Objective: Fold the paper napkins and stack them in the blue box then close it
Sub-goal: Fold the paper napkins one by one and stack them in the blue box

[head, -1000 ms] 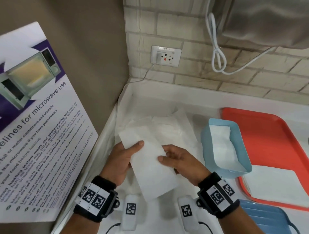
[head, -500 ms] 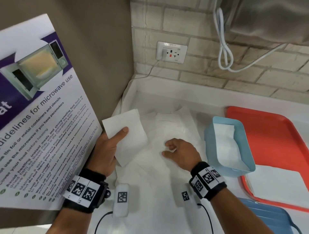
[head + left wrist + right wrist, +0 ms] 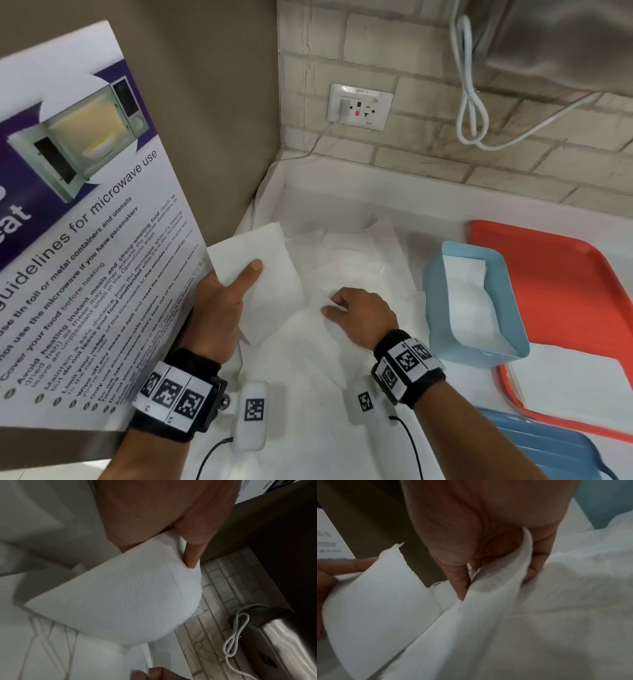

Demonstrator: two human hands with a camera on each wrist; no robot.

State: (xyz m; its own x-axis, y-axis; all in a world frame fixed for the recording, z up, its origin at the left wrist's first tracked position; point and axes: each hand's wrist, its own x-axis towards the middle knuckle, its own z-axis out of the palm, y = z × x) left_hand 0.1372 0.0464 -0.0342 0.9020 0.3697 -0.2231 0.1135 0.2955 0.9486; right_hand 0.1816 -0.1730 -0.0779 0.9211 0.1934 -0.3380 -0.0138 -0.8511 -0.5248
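Note:
My left hand [image 3: 226, 294] holds a folded white napkin [image 3: 260, 274] up at the left, thumb on top; the same folded napkin [image 3: 120, 599] fills the left wrist view. My right hand [image 3: 356, 311] pinches a corner of a loose napkin [image 3: 501, 577] from the pile of unfolded napkins [image 3: 342, 342] on the white counter. The light blue box [image 3: 476, 305] stands open to the right of my right hand, with folded napkins inside. Its blue lid [image 3: 544, 448] lies at the bottom right.
An orange tray [image 3: 565, 274] behind the box carries a flat white napkin [image 3: 575, 380]. A microwave-guidelines poster [image 3: 78, 240] leans at the left. A brick wall with a socket [image 3: 359, 106] and a looped white cable [image 3: 472, 102] stands behind.
My left hand has carried the folded napkin up and to the left. My right hand let go of it, dropped to the pile and pinched a loose napkin's corner.

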